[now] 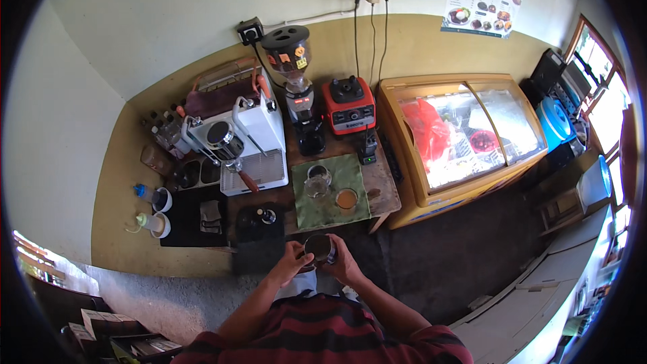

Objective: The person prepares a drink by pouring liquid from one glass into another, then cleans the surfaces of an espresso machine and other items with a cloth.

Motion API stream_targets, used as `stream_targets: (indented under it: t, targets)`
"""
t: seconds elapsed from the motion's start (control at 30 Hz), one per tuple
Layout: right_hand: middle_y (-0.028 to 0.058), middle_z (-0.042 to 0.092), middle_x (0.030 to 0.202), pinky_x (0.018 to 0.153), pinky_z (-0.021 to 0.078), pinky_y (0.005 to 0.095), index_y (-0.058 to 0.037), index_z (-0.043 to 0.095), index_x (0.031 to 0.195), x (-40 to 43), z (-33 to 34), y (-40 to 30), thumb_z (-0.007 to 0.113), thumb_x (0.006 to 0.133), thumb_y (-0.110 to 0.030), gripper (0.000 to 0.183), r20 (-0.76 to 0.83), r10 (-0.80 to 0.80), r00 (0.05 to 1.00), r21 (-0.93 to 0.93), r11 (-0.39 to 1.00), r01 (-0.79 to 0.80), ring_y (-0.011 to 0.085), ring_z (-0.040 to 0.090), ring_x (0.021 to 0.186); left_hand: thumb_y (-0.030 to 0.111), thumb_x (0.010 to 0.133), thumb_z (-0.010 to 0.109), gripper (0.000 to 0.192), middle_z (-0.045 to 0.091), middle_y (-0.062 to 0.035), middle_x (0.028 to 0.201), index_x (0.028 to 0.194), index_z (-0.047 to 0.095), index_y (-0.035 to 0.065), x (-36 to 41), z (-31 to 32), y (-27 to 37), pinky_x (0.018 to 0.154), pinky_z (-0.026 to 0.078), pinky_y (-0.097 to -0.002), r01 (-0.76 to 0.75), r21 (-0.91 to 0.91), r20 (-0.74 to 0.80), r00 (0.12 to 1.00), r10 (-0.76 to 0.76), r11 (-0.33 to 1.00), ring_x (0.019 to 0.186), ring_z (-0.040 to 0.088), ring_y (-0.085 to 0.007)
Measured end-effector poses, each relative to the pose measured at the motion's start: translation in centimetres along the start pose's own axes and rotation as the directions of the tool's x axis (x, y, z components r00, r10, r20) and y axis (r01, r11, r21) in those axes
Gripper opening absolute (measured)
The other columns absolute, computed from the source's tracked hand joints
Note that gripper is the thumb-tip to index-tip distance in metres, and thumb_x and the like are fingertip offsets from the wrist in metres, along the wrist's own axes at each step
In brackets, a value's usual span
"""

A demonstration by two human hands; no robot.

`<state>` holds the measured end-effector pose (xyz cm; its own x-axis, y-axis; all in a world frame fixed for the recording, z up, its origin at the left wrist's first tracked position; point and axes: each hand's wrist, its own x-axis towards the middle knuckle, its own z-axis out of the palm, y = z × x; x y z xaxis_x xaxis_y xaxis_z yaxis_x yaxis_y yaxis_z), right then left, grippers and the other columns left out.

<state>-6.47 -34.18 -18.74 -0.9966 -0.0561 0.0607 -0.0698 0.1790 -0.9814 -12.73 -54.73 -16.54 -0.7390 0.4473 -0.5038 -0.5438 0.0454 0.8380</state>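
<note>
Just in front of my body, both hands hold a round, dark-topped metal container [320, 247]; its exact kind is unclear. My left hand [291, 265] grips its left side, with the thumb near the rim. My right hand [344, 261] wraps the right side. Beyond them, a green cloth [303, 212] lies on the wooden table. On it stand a glass [347, 199] of orange-brown liquid, a clear glass [316, 188] and a dark-looking cup [319, 174] partly behind that glass. A coffee tamper [266, 216] sits on a black mat [252, 237] to the left.
A white lever espresso machine [275, 131], a coffee grinder [303, 106] and a red blender base [350, 106] line the wall. A yellow chest freezer [412, 162] stands at right. Squeeze bottles [147, 222] in white bowls [163, 230] are at left; a white counter [536, 308] is at lower right.
</note>
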Motion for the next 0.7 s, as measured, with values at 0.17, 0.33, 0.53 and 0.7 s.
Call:
stream_targets:
  t: [0.17,0.33,0.53,0.7]
  targets:
    - [0.0175,0.052,0.143,0.113,0.0418,0.0398,-0.0048,0.036,0.152,2.6,2.5,0.3,0.085,0.078,-0.012,0.089,0.005,-0.002,1.000,-0.039,0.999,0.002,0.0299,0.048,0.140,0.045,0.101,0.063,0.046,0.060,-0.0078,0.105,0.111,0.053,0.0018,-1.4,-4.9,0.0,0.097,0.055,-0.0395,0.136,-0.199,0.171,0.980,-0.102,0.971,0.100,0.064,-0.0191]
    - [0.0172,0.049,0.148,0.114,0.0396,0.0425,-0.0054,0.034,0.155,4.7,0.4,7.9,0.091,0.079,-0.026,0.097,0.116,0.379,0.918,0.372,0.841,-0.394,0.0272,0.044,0.143,0.045,0.105,0.055,0.045,0.055,-0.0033,0.090,0.087,0.056,0.0033,0.0,-10.9,-1.8,0.094,0.057,-0.0393,0.075,-0.124,0.155,0.986,-0.056,0.989,0.091,0.067,-0.0200]
    - [0.0174,0.063,0.125,0.098,0.0501,0.0406,-0.0023,0.039,0.146,11.3,0.2,10.9,0.090,0.077,-0.023,0.088,-0.864,0.024,0.502,-0.120,0.960,-0.253,0.0290,0.063,0.118,0.043,0.111,0.046,0.048,0.056,0.0000,0.078,0.082,0.054,0.0054,2.9,-13.8,0.0,0.079,0.053,-0.0309,-0.146,0.130,0.264,0.958,0.107,0.981,0.081,0.061,-0.0122]
    - [0.0110,0.066,0.116,0.093,0.0510,0.0370,-0.0055,0.051,0.128,14.1,1.4,7.7,0.089,0.078,-0.019,0.064,-0.796,0.275,0.539,0.209,0.961,-0.181,0.0217,0.066,0.111,0.040,0.111,0.045,0.046,0.058,-0.0028,0.080,0.087,0.057,0.0030,5.8,-15.3,3.8,0.076,0.052,-0.0314,-0.245,0.366,0.345,0.932,0.113,0.898,0.076,0.060,-0.0127]
